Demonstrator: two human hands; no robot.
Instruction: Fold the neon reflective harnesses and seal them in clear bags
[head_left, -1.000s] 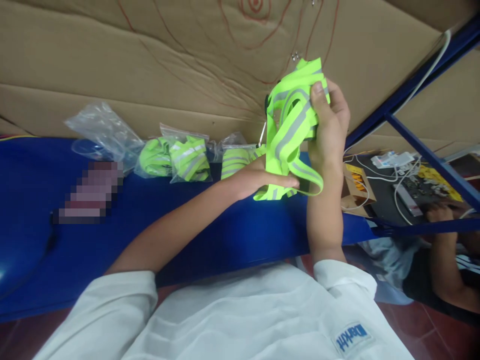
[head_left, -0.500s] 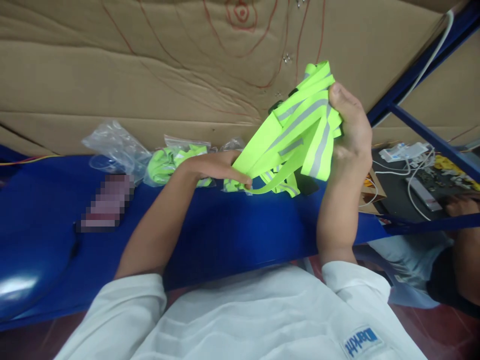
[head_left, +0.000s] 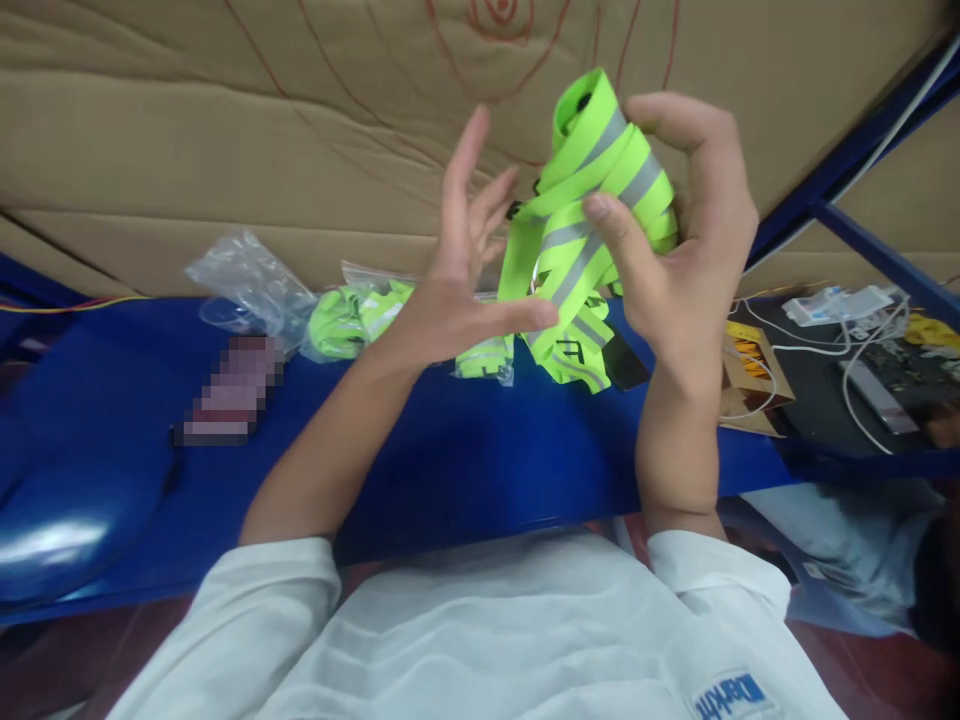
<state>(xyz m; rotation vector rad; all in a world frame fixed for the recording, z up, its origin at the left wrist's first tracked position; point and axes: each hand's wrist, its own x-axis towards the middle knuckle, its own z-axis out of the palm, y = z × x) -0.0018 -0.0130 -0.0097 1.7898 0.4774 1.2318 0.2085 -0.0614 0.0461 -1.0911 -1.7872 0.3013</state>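
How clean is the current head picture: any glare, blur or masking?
Head view, left: bright glare on the blue tabletop, and a pixelated block masking something there; head view, right edge: another person's pale clothing looks soft; head view, centre: the yellow-green strap bundle in the right hand reads fairly clearly.

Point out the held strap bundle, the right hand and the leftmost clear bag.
Strap bundle [head_left: 600,170], head view: its striped side.
Right hand [head_left: 694,255], head view: middle of hand.
Clear bag [head_left: 259,278], head view: its crumpled plastic.

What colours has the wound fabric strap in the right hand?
The strap is neon yellow-green, striped grey; head view.
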